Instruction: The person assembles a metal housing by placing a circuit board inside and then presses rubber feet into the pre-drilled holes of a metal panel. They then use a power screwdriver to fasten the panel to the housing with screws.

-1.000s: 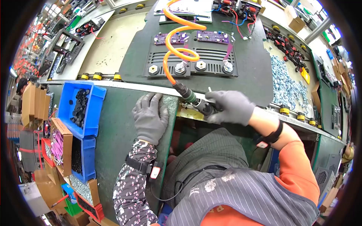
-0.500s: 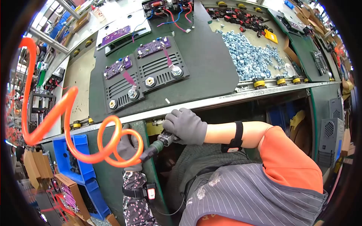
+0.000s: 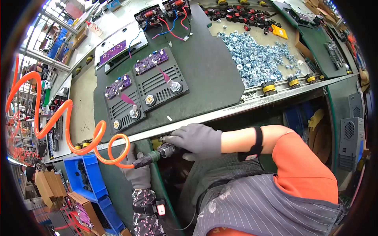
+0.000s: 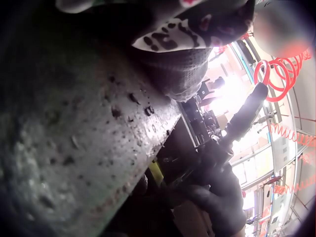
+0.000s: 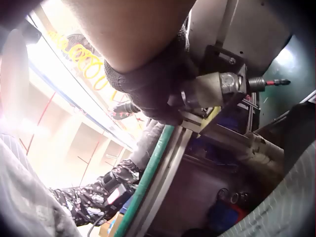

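Observation:
My gloved right hand [image 3: 201, 139] grips a black and green air screwdriver [image 3: 147, 158] fed by an orange coiled hose [image 3: 34, 74]. In the right wrist view its driver bit [image 5: 279, 82] sticks out through a dark metal bracket [image 5: 217, 54] below the bench edge. My gloved left hand [image 3: 139, 177] rests on the green bench top at its corner, partly hidden by the tool and hose. Two black slotted panels [image 3: 163, 82] lie on the board ahead, bearing purple circuit boards [image 3: 151, 62], purple strips and large nuts [image 3: 175, 86].
Loose silvery nuts [image 3: 256, 59] are heaped at the back right, near black and red parts [image 3: 240, 15]. Blue bins [image 3: 98, 173] stand at the left. A metal rail [image 3: 212, 116] runs between me and the board. Wired modules [image 3: 151, 15] sit at the back.
The view has swung right. My right hand has turned the screwdriver so its hose end now points left, over my left hand, which stays on the bench.

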Available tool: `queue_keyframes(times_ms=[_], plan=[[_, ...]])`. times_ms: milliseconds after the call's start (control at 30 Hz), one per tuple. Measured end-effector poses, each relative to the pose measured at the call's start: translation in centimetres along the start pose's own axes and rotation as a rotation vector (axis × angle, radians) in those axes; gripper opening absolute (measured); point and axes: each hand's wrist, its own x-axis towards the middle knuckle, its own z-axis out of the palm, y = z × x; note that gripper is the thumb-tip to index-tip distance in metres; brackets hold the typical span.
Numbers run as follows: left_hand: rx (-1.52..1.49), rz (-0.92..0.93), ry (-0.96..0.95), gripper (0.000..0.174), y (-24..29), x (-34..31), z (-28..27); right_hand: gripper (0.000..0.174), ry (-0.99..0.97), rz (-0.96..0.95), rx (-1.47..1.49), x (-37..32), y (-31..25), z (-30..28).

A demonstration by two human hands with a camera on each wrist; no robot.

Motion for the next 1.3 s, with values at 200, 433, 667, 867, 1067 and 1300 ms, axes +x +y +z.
queue_keyframes(times_ms=[200,433,667,867,1067,1300], plan=[[0.087,0.082,0.009,0.042,-0.5,-0.1,-0.1,0.037,0.039,0.231,0.259,-3.9,5.5,-11.1],[0.065,0.07,-0.025,0.04,0.1,0.3,-0.7,0.05,-0.075,0.921,-0.394,-9.5,20.9,-21.4],[0.098,0.007,-0.089,0.036,0.7,0.8,-1.6,0.056,-0.049,1.231,-0.555,-10.2,30.3,-24.2],[0.143,0.003,-0.102,0.037,0.3,0.9,-1.1,0.054,0.047,1.186,-0.677,-7.9,34.4,-24.9],[0.191,0.002,-0.061,0.038,-0.1,0.8,-0.3,0.074,0.136,1.34,-0.686,-7.4,40.1,-24.6],[0.205,0.05,-0.105,0.042,-0.1,1.1,-0.7,0.082,0.121,1.465,-0.468,-6.8,38.5,-23.9]])
